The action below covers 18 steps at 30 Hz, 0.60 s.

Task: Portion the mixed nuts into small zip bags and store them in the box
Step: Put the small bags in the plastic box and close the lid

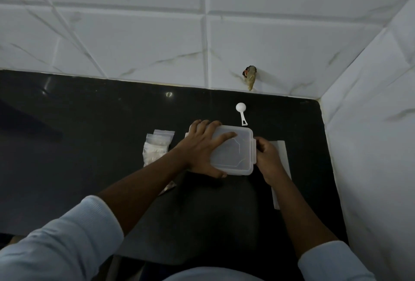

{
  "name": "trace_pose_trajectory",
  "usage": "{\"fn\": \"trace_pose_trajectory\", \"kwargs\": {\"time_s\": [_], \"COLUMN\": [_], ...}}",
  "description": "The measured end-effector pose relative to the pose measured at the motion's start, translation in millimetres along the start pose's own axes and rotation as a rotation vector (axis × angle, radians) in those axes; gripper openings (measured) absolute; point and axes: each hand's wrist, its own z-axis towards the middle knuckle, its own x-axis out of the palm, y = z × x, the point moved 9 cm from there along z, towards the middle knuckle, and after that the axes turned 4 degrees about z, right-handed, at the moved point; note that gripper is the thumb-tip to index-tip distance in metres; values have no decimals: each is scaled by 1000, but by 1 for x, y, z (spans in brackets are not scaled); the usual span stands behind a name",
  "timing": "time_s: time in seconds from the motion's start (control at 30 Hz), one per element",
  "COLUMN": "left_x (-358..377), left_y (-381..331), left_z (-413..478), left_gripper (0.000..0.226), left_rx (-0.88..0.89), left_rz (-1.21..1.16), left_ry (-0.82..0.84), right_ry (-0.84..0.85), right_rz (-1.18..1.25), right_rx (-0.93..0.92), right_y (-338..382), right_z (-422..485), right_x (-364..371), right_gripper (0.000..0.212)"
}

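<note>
A clear plastic box (pixel 233 154) with its lid on sits on the black counter (pixel 89 134) in the middle of the view. My left hand (pixel 202 148) lies spread over the lid's left side, thumb against the front edge. My right hand (pixel 267 159) grips the side clasp (pixel 254 152) on the box's right end. Several small zip bags (pixel 157 148) with pale contents lie in a stack just left of the box. A white measuring scoop (pixel 241 113) lies behind the box, near the wall.
White tiled walls close the counter at the back and the right. A white folded sheet (pixel 283 157) lies under my right hand. A bit of packaging (pixel 167 187) shows beneath my left forearm. A damaged spot (pixel 249 77) marks the back wall.
</note>
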Motion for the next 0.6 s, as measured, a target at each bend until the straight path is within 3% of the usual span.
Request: {"fn": "trace_pose_trajectory", "kwargs": {"time_s": [0.17, 0.27, 0.4, 0.6], "left_x": [-18, -18, -17, -29], "left_y": [4, 3, -8, -24], "left_z": [-10, -17, -24, -49], "left_gripper": [113, 109, 110, 110], "left_rx": [-14, 7, 13, -20], "left_rz": [-5, 6, 44, 32], "left_ry": [-151, -131, -123, -194], "right_ry": [-25, -64, -494, -242], "right_rz": [-95, 4, 35, -58], "right_rx": [-7, 19, -139, -270], "right_y": [1, 0, 27, 42], "right_z": [5, 3, -36, -90], "right_x": [0, -2, -38, -5], "right_gripper": [25, 25, 27, 20]}}
